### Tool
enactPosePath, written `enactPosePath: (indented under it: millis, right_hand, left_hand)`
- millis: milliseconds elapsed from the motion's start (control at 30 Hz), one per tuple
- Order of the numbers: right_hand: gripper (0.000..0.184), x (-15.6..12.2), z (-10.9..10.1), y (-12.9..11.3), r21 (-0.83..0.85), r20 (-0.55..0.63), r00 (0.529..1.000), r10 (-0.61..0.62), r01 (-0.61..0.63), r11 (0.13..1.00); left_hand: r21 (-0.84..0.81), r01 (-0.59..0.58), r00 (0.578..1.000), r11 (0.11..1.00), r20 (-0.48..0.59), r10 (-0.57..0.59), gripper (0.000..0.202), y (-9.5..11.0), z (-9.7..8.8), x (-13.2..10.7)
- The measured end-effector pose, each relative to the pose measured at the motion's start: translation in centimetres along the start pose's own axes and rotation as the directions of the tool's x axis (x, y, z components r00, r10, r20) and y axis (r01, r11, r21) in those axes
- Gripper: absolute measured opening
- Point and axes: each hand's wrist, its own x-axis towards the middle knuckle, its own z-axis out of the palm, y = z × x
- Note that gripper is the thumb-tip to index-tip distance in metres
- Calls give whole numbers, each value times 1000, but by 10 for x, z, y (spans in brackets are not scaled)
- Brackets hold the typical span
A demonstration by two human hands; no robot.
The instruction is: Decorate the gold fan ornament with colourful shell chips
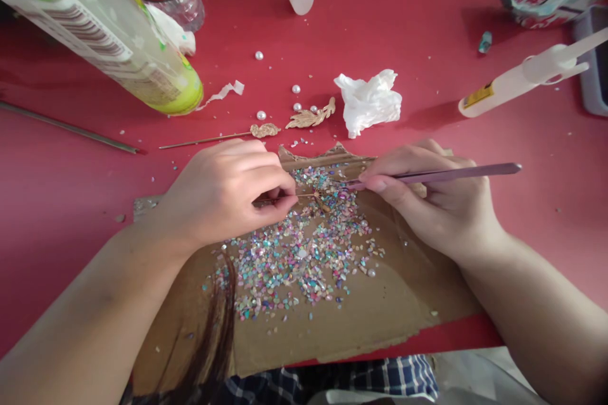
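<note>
While left hand [225, 193] pinches thin wire [304, 195], right hand [422, 205] clamps tweezers [456, 173] above colored chips [304, 253].

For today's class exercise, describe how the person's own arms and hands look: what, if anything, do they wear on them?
The left hand and right hand are bare, with no gloves, rings or watch showing. The left forearm and right forearm show no sleeves. Blue-and-white checked cloth shows at the bottom of the view.
</note>
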Motion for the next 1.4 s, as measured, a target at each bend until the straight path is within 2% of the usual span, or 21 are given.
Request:
enactPosePath:
  millis: [133,200,433,633,833,1033,1167,1267,1400]
  right_hand:
    - [11,2,-1,-3,160,-168,984,60,-33,987]
    - [12,3,-1,-4,190,-229,969,88,-44,981]
    - [14,5,3,4,221,-154,987,40,-6,975]
    - [24,6,3,10,374,-179,961,209,-130,918]
    - [28,13,2,12,484,-258,924,282,-129,866]
    - [27,13,3,17,533,-189,931,312,-170,829]
    - [32,12,8,27,547,-120,936,331,-216,809]
    - [33,13,13,34,548,-95,931,351,-246,800]
    - [32,17,16,38,530,-61,923,380,-292,796]
  left_hand:
    - [-7,30,998,1000,53,-30,18,2,-2,2]
    - [-11,22,999,1000,40,-21,17,3,-2,3]
    - [11,-23,1000,1000,-16,23,12,2,-3,3]
    - [79,-33,989,996,-142,44,11,4,-10,3]
    - [25,30,984,999,-174,-25,12,9,-9,1]
    - [91,73,980,993,-194,-54,12,12,-1,-1]
    - [136,96,972,986,-224,-64,14,18,-4,-2]
    - [142,128,963,982,-253,-89,12,30,-11,-4]
    - [130,184,947,974,-288,-141,12,56,-18,-8]
